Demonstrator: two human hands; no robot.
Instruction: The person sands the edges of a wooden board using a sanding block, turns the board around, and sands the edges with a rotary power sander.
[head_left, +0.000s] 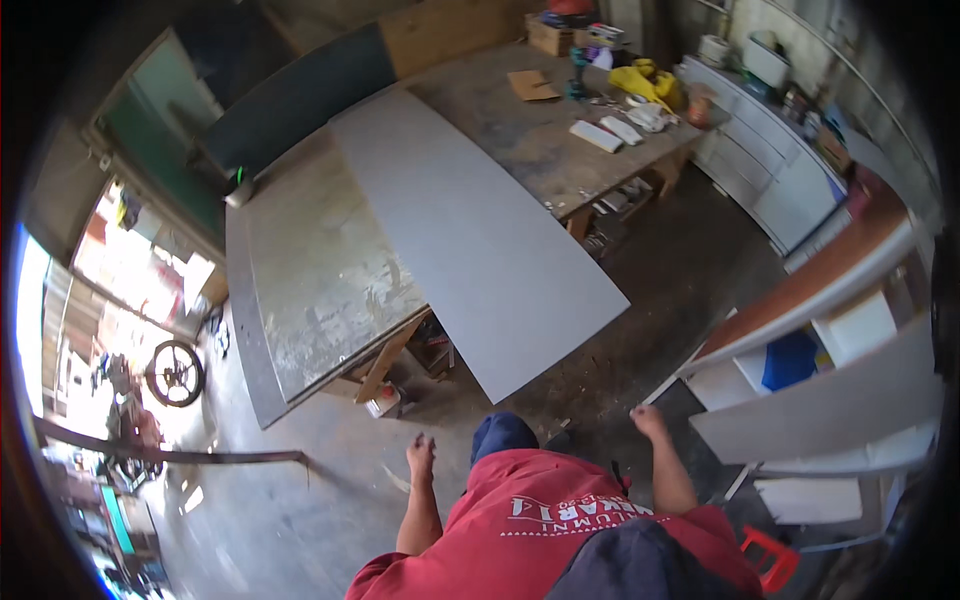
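Observation:
A long light-grey panel (pixel 480 240) lies across two worktables. Its near end juts past the table edges towards me. My left hand (pixel 422 457) hangs in the air just short of that end, to the left; its fingers are slightly apart and nothing shows in them. My right hand (pixel 648 420) is raised on the other side, beyond the panel's near right corner. Its fingers are curled in, with nothing visible in them. Neither hand touches the panel. My red sleeves and shirt fill the lower middle.
A worn worktable (pixel 320 270) stands left under the panel. The other tabletop (pixel 490 110) holds a teal drill (pixel 577 75), a yellow bag (pixel 645 83) and white bundles. Right are an open-shelved cabinet (pixel 740 375) and a grey board (pixel 800 425). A red plastic stool (pixel 770 560) stands low right.

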